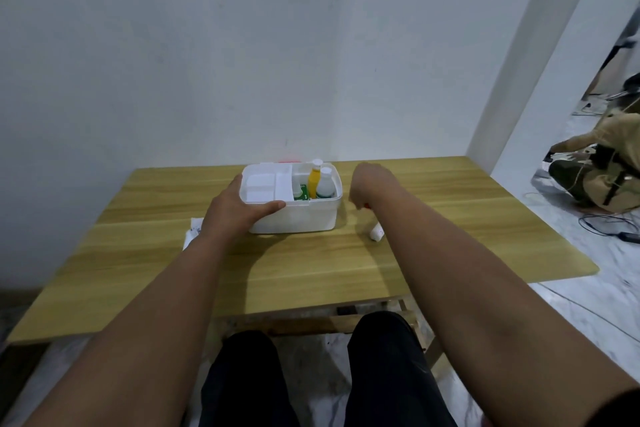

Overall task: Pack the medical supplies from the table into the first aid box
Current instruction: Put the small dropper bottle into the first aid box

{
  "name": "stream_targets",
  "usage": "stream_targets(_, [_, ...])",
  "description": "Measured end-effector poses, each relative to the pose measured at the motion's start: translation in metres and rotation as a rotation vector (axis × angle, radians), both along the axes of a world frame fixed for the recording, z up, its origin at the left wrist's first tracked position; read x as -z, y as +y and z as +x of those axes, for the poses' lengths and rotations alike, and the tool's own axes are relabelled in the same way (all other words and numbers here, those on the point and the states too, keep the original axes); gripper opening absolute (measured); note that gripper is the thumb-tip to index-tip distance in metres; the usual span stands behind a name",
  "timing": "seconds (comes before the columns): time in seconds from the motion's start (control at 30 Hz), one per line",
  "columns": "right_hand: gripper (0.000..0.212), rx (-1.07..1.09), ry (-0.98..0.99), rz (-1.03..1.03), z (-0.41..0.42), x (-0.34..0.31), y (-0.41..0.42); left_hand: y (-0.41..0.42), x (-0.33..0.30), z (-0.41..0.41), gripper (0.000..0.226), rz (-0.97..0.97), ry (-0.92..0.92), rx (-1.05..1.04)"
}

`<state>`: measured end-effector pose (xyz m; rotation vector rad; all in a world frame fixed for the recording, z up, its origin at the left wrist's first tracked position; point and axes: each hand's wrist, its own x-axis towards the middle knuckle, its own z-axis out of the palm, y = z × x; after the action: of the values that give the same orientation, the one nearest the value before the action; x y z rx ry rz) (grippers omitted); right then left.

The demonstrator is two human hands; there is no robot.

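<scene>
The white first aid box (298, 217) stands open at the middle of the wooden table (311, 263). A white inner tray (265, 187) covers its left half. In the right half stand a yellow bottle (314, 180) and a white bottle (326, 184), with a green packet (304, 195) beside them. My left hand (235, 210) grips the box's front left corner, thumb along the rim. My right hand (367, 184) is just right of the box, fingers curled down on the red end of a white tube (376, 233) that lies under my forearm.
A white packet (193, 234) lies on the table left of the box, partly hidden by my left forearm. A wall stands right behind the table. A person (602, 170) crouches on the floor at far right, with cables (609, 225) nearby.
</scene>
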<state>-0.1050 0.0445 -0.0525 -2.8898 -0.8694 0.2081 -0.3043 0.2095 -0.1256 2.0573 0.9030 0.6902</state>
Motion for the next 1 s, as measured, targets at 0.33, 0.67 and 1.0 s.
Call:
stream_targets(0.33, [0.034,-0.166,0.0,0.314,-0.007,-0.083,0.029,-0.004,0.0,0.002,0.1,0.013,0.014,-0.003])
stream_targets(0.67, [0.023,-0.316,-0.004,0.039,-0.047,-0.062,0.054,-0.001,0.0,-0.002,0.12,-0.02,0.026,0.012])
stream_targets(1.0, [0.018,-0.451,-0.155,-0.104,-0.05,-0.013,0.067,-0.001,0.002,0.001,0.098,0.04,0.003,-0.02])
